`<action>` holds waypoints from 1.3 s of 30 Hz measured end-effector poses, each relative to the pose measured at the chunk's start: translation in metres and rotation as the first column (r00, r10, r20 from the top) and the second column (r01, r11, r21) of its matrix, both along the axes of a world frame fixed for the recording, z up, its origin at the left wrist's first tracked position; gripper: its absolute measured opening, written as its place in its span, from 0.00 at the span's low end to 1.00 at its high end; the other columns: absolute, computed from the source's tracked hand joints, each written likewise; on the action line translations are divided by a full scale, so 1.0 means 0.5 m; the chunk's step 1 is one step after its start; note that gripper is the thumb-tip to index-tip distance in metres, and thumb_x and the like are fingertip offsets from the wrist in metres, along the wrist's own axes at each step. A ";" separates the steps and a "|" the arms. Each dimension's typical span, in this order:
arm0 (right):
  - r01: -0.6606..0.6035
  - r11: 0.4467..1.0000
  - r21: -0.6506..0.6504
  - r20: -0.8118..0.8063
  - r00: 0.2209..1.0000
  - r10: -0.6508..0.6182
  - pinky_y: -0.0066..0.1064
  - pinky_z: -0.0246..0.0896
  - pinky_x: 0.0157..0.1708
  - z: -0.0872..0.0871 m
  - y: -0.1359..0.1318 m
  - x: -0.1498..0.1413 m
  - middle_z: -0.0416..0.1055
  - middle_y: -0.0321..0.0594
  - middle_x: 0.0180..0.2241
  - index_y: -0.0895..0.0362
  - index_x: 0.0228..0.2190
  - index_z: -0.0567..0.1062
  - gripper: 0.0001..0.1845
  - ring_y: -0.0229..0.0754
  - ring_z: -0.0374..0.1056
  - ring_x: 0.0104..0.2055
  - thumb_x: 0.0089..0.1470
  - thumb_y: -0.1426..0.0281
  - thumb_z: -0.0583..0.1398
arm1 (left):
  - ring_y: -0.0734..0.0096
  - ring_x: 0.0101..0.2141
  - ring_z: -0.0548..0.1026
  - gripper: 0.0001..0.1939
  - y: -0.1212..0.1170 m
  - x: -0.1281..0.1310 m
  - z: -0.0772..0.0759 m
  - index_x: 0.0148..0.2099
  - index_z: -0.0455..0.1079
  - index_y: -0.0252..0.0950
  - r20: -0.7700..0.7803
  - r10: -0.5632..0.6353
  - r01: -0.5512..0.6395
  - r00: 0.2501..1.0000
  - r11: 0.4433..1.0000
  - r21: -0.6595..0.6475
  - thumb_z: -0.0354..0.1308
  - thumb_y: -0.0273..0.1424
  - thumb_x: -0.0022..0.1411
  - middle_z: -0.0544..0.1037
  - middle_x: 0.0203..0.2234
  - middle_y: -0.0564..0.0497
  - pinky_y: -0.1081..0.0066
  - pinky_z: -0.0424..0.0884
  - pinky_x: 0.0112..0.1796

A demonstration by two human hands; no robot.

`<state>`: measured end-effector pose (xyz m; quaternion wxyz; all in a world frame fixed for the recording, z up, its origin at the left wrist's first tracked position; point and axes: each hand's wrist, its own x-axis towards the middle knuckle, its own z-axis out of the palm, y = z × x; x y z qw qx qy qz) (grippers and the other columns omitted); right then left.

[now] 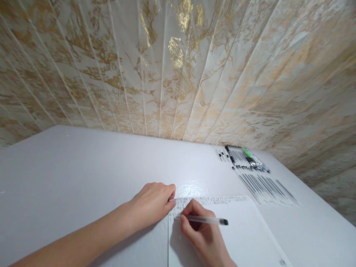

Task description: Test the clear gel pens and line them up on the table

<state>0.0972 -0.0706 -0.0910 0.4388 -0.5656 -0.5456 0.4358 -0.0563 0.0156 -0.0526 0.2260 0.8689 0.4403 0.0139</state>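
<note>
Starting at the left of my feed, the left forearm crosses the white tabletop (83, 159), and the left hand (157, 202) sits palm down at the paper's upper left corner. Its fingers are curled, thumb close to the index finger; whether they pinch the edge, I can't tell.

Now the sheet of paper (250, 237), right in front of the person: handwriting (214, 200) runs along the top, with shorter marks down the left margin. I'd call this early on, with most of the visible page unwritten, though the hand hides a patch.

And there's the gel pen (207, 219), clear-barrelled and black-ended, held in a close tripod grip by the right hand (207, 235). The nib points left at the short lines; contact is too blurred to call.

Over to the right, well apart from the writing: small clear pieces with black parts (222, 155), a cluster of pens (236, 155) with a green strip (247, 152), and a row of slim refills (269, 187) nearer me. I see none blocking the pen.
</note>
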 end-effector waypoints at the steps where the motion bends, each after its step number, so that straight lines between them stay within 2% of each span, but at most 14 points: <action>1: 0.048 0.999 0.017 -0.036 0.998 -0.047 0.27 0.43 0.21 0.002 -0.001 0.001 0.54 0.28 0.17 0.55 0.21 0.64 0.12 0.33 0.48 0.20 0.50 0.66 0.60 | 0.64 0.28 0.73 0.08 0.004 -0.001 0.000 0.33 0.71 0.39 0.065 0.018 -0.016 0.998 0.999 -0.037 0.51 0.33 0.59 0.76 0.24 0.51 0.70 0.60 0.28; 3: 0.153 0.987 0.051 -0.118 0.982 -0.146 0.27 0.45 0.21 0.011 -0.002 0.007 0.57 0.29 0.19 0.55 0.23 0.67 0.12 0.34 0.50 0.21 0.51 0.63 0.61 | 0.69 0.26 0.70 0.11 0.015 -0.002 -0.003 0.32 0.71 0.38 0.270 0.082 -0.040 0.959 0.987 -0.155 0.51 0.37 0.61 0.73 0.23 0.54 0.72 0.59 0.28; 6: 0.241 0.961 0.134 -0.190 0.958 -0.214 0.27 0.50 0.23 0.038 -0.002 0.020 0.64 0.33 0.24 0.55 0.29 0.72 0.11 0.34 0.55 0.23 0.53 0.60 0.61 | 0.75 0.22 0.60 0.23 0.025 0.005 -0.008 0.34 0.73 0.35 0.538 0.302 -0.070 0.787 0.910 -0.409 0.46 0.47 0.63 0.64 0.21 0.56 0.75 0.55 0.24; 8: 0.237 0.946 0.221 -0.171 0.964 -0.201 0.27 0.54 0.24 0.066 -0.004 0.030 0.67 0.36 0.27 0.54 0.31 0.74 0.10 0.36 0.60 0.25 0.53 0.60 0.61 | 0.78 0.20 0.52 0.31 0.020 0.015 -0.005 0.38 0.74 0.34 0.570 0.477 -0.072 0.669 0.805 -0.589 0.44 0.56 0.60 0.54 0.20 0.59 0.76 0.48 0.21; 10: 0.193 0.930 0.312 -0.106 0.980 -0.168 0.28 0.56 0.24 0.096 -0.010 0.036 0.69 0.38 0.27 0.54 0.31 0.75 0.10 0.39 0.63 0.26 0.55 0.61 0.60 | 0.79 0.20 0.48 0.36 0.003 0.029 0.004 0.41 0.74 0.33 0.580 0.576 -0.028 0.576 0.723 -0.691 0.46 0.60 0.56 0.50 0.22 0.60 0.76 0.44 0.20; 13: 0.151 0.890 0.431 0.011 0.985 -0.172 0.28 0.58 0.24 0.133 -0.025 0.037 0.70 0.37 0.24 0.54 0.29 0.72 0.07 0.39 0.65 0.25 0.55 0.64 0.59 | 0.79 0.22 0.50 0.38 -0.036 0.050 0.030 0.45 0.73 0.32 0.603 0.622 0.037 0.500 0.680 -0.732 0.49 0.62 0.52 0.52 0.24 0.59 0.77 0.46 0.22; 17: 0.137 0.850 0.509 0.095 0.972 -0.213 0.25 0.57 0.22 0.154 -0.044 0.038 0.68 0.34 0.22 0.53 0.26 0.68 0.05 0.35 0.62 0.20 0.53 0.70 0.59 | 0.78 0.23 0.51 0.38 -0.083 0.069 0.071 0.46 0.73 0.32 0.612 0.611 0.023 0.502 0.698 -0.716 0.49 0.62 0.53 0.53 0.23 0.59 0.76 0.48 0.23; 22: 0.060 0.771 0.634 0.201 0.950 -0.240 0.24 0.56 0.21 0.151 -0.050 0.053 0.67 0.32 0.21 0.53 0.27 0.68 0.04 0.34 0.59 0.19 0.53 0.72 0.58 | 0.77 0.23 0.51 0.39 -0.116 0.086 0.106 0.42 0.73 0.31 0.627 0.558 0.009 0.543 0.743 -0.669 0.50 0.64 0.49 0.53 0.21 0.59 0.75 0.48 0.23; 26: -0.059 0.642 0.764 0.309 0.908 -0.283 0.23 0.55 0.21 0.141 -0.049 0.067 0.66 0.33 0.20 0.54 0.27 0.67 0.10 0.34 0.60 0.19 0.60 0.68 0.52 | 0.78 0.21 0.49 0.36 -0.134 0.105 0.102 0.31 0.68 0.34 0.620 0.527 -0.025 0.581 0.774 -0.633 0.49 0.66 0.47 0.52 0.18 0.61 0.75 0.45 0.22; 29: -0.120 0.587 0.801 0.366 0.873 -0.322 0.23 0.54 0.20 0.135 -0.048 0.083 0.66 0.34 0.19 0.55 0.27 0.67 0.16 0.34 0.61 0.19 0.64 0.65 0.47 | 0.77 0.19 0.51 0.35 -0.147 0.131 0.084 0.24 0.61 0.37 0.588 0.544 -0.130 0.598 0.791 -0.598 0.46 0.67 0.47 0.53 0.15 0.61 0.74 0.47 0.21; 32: -0.159 0.610 0.776 0.413 0.859 -0.301 0.23 0.56 0.22 0.137 -0.048 0.107 0.68 0.35 0.20 0.55 0.27 0.66 0.17 0.34 0.63 0.20 0.65 0.66 0.46 | 0.76 0.18 0.53 0.35 -0.156 0.167 0.065 0.21 0.55 0.39 0.555 0.581 -0.192 0.595 0.773 -0.604 0.43 0.69 0.46 0.55 0.12 0.60 0.73 0.48 0.21; 36: -0.196 0.642 0.741 0.482 0.820 -0.307 0.24 0.58 0.26 0.146 -0.046 0.142 0.71 0.38 0.24 0.56 0.28 0.67 0.14 0.37 0.66 0.24 0.63 0.70 0.47 | 0.77 0.16 0.52 0.36 -0.150 0.215 0.055 0.20 0.52 0.40 0.584 0.627 -0.164 0.516 0.741 -0.651 0.41 0.70 0.45 0.54 0.11 0.60 0.73 0.46 0.21; 37: -0.182 0.665 0.724 0.482 0.824 -0.298 0.25 0.59 0.26 0.148 -0.042 0.148 0.71 0.39 0.24 0.56 0.28 0.67 0.14 0.37 0.66 0.25 0.63 0.70 0.48 | 0.78 0.16 0.52 0.35 -0.144 0.225 0.055 0.20 0.52 0.40 0.590 0.630 -0.151 0.504 0.738 -0.658 0.42 0.70 0.45 0.54 0.11 0.61 0.74 0.46 0.21; 39: -0.123 0.760 0.638 0.443 0.866 -0.231 0.25 0.60 0.28 0.152 -0.029 0.164 0.71 0.38 0.24 0.56 0.27 0.68 0.12 0.37 0.66 0.26 0.62 0.69 0.50 | 0.79 0.16 0.51 0.35 -0.128 0.242 0.053 0.21 0.54 0.39 0.582 0.625 -0.105 0.521 0.723 -0.683 0.44 0.68 0.47 0.55 0.13 0.61 0.75 0.46 0.20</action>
